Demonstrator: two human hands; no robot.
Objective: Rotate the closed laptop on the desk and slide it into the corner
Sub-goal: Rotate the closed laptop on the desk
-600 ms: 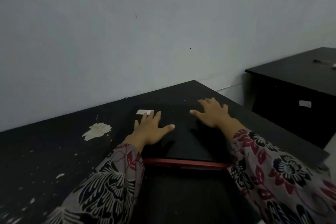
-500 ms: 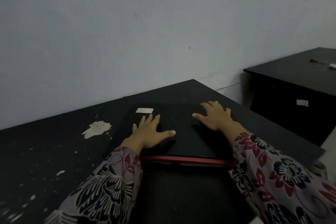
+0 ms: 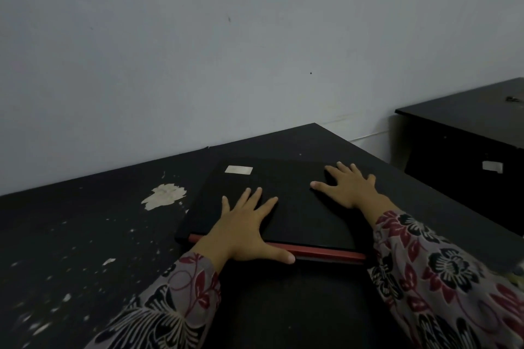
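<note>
The closed black laptop [image 3: 289, 201] lies flat on the black desk [image 3: 85, 235], close to the wall and near the desk's far right corner [image 3: 314, 125]. It has a white sticker [image 3: 238, 169] at its far left and a red strip [image 3: 320, 252] along its near edge. My left hand [image 3: 241, 232] lies flat on the near left part of the lid, fingers spread, thumb along the red edge. My right hand [image 3: 350, 185] rests flat on the far right part of the lid, fingers spread.
A grey wall [image 3: 255, 37] runs along the desk's far edge. The desk surface at left is chipped, with a pale bare patch [image 3: 164, 196] and white flecks. A second black cabinet [image 3: 467, 150] stands to the right, across a gap.
My left hand has slid back toward the near edge of the lid, its thumb now on the red strip. The laptop sits slightly farther toward the wall; my right hand stays flat on it.
</note>
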